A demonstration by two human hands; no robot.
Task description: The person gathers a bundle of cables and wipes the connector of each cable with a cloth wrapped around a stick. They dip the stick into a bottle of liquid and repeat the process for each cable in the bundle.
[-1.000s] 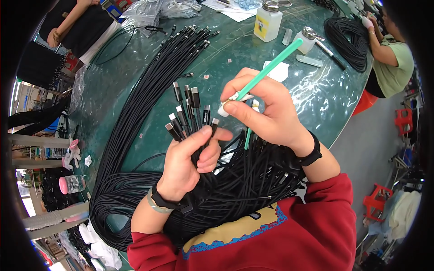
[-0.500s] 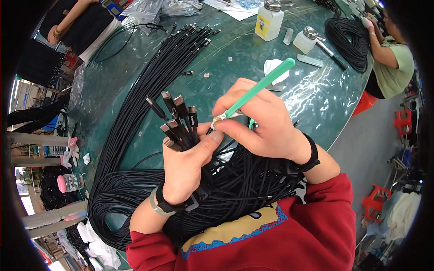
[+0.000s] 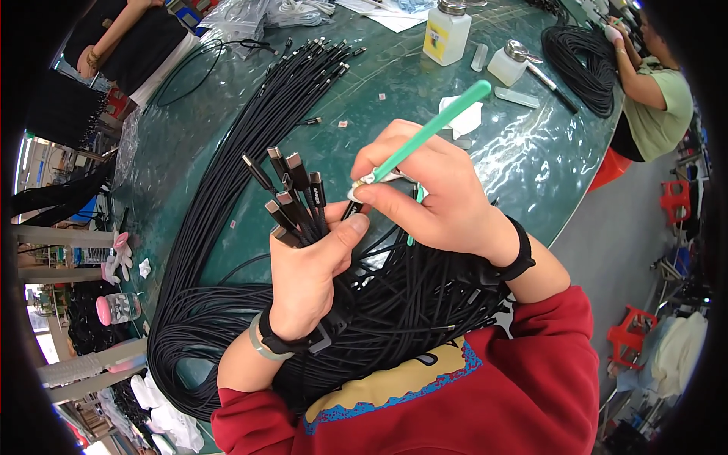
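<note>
My left hand (image 3: 303,277) is closed around a bunch of black cables, their USB connectors (image 3: 298,173) fanned upward above the fist. One more black connector (image 3: 352,209) sticks up by the left thumb, apart from the others. Pinched in my right hand (image 3: 440,197) is a green stick (image 3: 436,127), slanting up to the right, with white cloth-like material at its lower end. The right fingertips and this white material touch the top of that single connector. A second green piece shows below the right palm; whether it belongs to the stick, I cannot tell.
A long bundle of black cables (image 3: 205,205) curves along the left of the green table (image 3: 387,106). More cables pile up before my chest. Two bottles (image 3: 445,34) stand at the back near a pen (image 3: 552,88). A co-worker (image 3: 652,95) handles coiled cable (image 3: 580,68) at far right.
My right hand has risen slightly with the green stick. More of the single connector shows beneath its fingertips. My left hand keeps its hold on the bunch.
</note>
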